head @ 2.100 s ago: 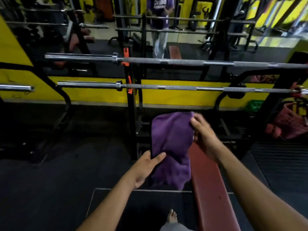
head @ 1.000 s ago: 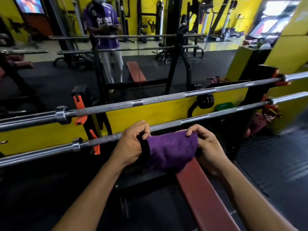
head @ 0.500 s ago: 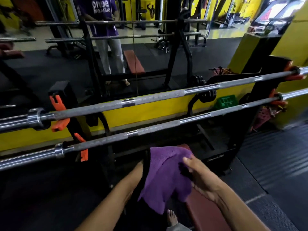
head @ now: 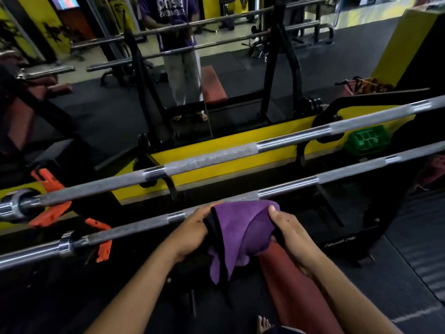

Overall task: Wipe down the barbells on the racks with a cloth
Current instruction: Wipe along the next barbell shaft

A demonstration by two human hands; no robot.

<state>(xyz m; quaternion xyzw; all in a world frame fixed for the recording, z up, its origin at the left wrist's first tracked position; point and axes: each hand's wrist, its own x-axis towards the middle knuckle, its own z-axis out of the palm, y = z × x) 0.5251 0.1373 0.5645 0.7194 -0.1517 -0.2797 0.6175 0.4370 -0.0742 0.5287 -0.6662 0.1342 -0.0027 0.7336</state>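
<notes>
Purple cloth draped at near side of lower barbell, top fold touching or just below shaft; exact contact cannot tell. Left hand fingers curled, gripping cloth's dark left edge. Right hand fingers and thumb pinching right edge. Barbell long axis runs 8 to 2 o'clock. Shaft lies at 12 o'clock from fingers, both hands equally near. Upper barbell farther, same axis. Next move likely: lift cloth over shaft, wrap, slide along axis.

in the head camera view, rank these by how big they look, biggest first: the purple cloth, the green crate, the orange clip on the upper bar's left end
1. purple cloth, clearly largest, though it is nearest the camera.
2 and 3. green crate and orange clip: they look about alike, and both are partly hidden, so I won't rank them.
</notes>
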